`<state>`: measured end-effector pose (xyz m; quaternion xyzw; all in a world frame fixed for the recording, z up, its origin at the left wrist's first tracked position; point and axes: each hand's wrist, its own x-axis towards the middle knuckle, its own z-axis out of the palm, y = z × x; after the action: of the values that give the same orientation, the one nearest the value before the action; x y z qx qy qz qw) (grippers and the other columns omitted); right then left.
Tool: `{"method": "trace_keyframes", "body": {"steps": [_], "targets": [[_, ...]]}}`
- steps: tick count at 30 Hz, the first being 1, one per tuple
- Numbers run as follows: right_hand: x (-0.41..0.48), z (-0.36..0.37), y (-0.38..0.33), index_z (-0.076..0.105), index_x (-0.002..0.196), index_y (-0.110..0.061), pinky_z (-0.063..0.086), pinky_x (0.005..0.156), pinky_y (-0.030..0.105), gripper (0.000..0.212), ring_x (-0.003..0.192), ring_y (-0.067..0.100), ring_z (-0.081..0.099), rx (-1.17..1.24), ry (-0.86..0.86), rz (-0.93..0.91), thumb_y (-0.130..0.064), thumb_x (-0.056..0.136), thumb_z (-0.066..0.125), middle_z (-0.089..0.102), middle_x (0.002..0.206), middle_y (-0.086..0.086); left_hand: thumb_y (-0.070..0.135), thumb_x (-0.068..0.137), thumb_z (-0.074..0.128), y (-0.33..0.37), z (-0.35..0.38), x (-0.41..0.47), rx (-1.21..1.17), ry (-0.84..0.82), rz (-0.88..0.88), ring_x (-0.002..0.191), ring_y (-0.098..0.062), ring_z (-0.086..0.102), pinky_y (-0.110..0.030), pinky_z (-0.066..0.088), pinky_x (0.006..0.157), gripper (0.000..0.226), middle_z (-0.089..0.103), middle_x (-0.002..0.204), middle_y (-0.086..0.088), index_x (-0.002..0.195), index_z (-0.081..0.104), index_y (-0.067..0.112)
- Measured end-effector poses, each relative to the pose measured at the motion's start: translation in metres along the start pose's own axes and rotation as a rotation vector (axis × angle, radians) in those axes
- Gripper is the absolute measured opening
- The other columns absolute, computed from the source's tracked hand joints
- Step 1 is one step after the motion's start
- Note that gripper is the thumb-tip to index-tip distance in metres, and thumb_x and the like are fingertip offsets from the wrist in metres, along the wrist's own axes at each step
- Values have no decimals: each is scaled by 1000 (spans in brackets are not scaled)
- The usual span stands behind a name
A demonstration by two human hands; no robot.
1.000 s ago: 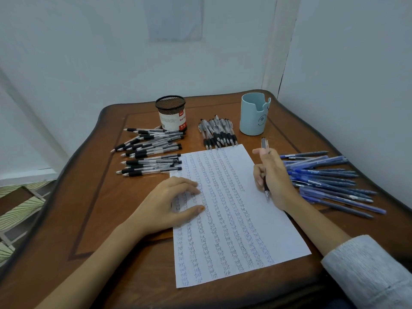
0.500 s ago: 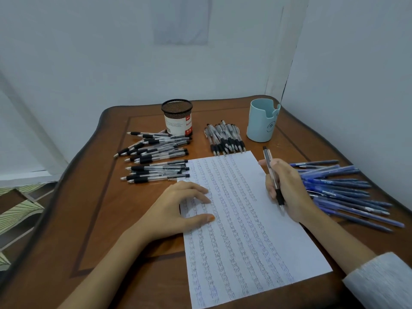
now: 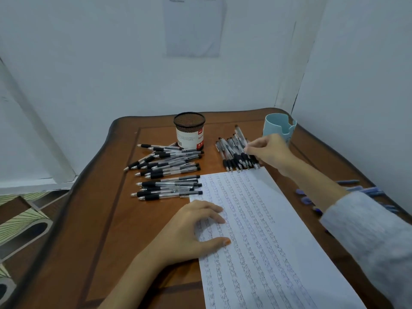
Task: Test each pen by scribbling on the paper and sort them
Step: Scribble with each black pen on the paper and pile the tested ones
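Observation:
A white sheet of paper (image 3: pixel 263 230) covered in rows of blue scribbles lies on the brown table. My left hand (image 3: pixel 194 228) rests flat on its left edge, fingers spread. My right hand (image 3: pixel 267 150) reaches to the far pile of clear black-grip pens (image 3: pixel 234 155) and pinches one pen (image 3: pixel 240 136) that lies on the pile's right side. A second pile of black-grip pens (image 3: pixel 167 170) lies at the left. Blue pens (image 3: pixel 356 192) lie at the right, mostly hidden behind my right sleeve.
A black mesh pen cup (image 3: pixel 189 130) with a white and red label stands at the back. A light blue cup (image 3: pixel 279 128) stands at the back right, just behind my right hand. White walls close in behind and on the right. The table's edge (image 3: pixel 93 166) drops off at the left.
My right hand has moved with the pen from the paper's right edge up to the far pile of black-grip pens. My left hand has stayed on the paper.

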<state>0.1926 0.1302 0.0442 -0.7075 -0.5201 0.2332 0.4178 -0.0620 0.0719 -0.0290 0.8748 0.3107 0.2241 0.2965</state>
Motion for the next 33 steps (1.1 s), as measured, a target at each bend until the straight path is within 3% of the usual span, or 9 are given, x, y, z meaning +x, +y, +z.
{"method": "trace_keyframes", "body": {"steps": [3, 8, 13, 15, 17, 22, 26, 30, 33], "targets": [[30, 19, -1, 74, 97, -4, 46, 74, 26, 17, 77, 9, 56, -176, 33, -50, -15, 85, 72, 70, 100, 6, 61, 76, 68, 0, 0, -1, 3, -2, -1, 123, 5, 43, -30, 37, 106, 42, 52, 125, 28, 108, 67, 35], [47, 34, 6, 71, 89, 11, 54, 79, 38, 23, 80, 30, 66, -371, 10, -97, -12, 86, 70, 70, 94, 26, 56, 76, 72, 4, -3, -1, -35, -10, -6, 121, 7, 44, -27, 38, 104, 41, 54, 127, 25, 108, 70, 32], [28, 45, 3, 72, 98, -8, 52, 75, 28, 12, 73, 10, 56, -356, 82, -301, -12, 89, 66, 69, 90, 4, 51, 73, 77, 4, -3, 0, -62, 5, -1, 119, 6, 48, -25, 40, 103, 41, 59, 126, 18, 107, 72, 27], [11, 51, -4, 72, 98, -14, 44, 64, 14, 11, 67, 2, 52, -315, -103, -354, -15, 89, 66, 63, 81, -8, 49, 73, 78, 5, -2, 0, -64, 11, 0, 119, 7, 48, -21, 40, 103, 42, 60, 126, 17, 107, 73, 25], [-3, 63, -8, 70, 101, -16, 41, 57, 10, 13, 65, -1, 50, -294, -323, -358, -19, 89, 65, 63, 82, -11, 46, 73, 79, 6, -2, 0, -76, 19, 6, 119, 8, 49, -17, 40, 102, 42, 61, 125, 14, 106, 73, 23], [-16, 85, -12, 70, 110, -17, 42, 68, 14, 23, 72, -1, 52, -283, -414, -434, -23, 88, 67, 59, 86, -16, 45, 73, 80, 7, -3, 0, -88, 24, 14, 119, 8, 50, -14, 39, 101, 41, 62, 126, 13, 106, 73, 21], [-17, 91, -6, 73, 107, -19, 43, 71, 20, 21, 72, -1, 49, -325, -368, -448, -23, 87, 69, 50, 82, -19, 45, 73, 79, 7, -3, 0, -75, 29, 26, 120, 7, 49, -16, 39, 102, 41, 62, 126, 12, 107, 73, 21], [-21, 88, 0, 73, 97, -18, 41, 62, 12, 11, 68, 1, 51, -107, -333, -339, -18, 87, 69, 61, 84, -9, 43, 73, 80, 8, -3, 0, -72, 32, 37, 118, 7, 51, -15, 39, 102, 41, 63, 125, 11, 106, 73, 20], [-24, 73, 1, 69, 98, -15, 47, 52, 17, 10, 60, 5, 53, 211, -321, -183, -13, 89, 65, 62, 76, -1, 43, 73, 80, 8, -4, 0, -66, 30, 41, 118, 7, 51, -14, 38, 102, 41, 63, 125, 9, 107, 73, 19]]}}
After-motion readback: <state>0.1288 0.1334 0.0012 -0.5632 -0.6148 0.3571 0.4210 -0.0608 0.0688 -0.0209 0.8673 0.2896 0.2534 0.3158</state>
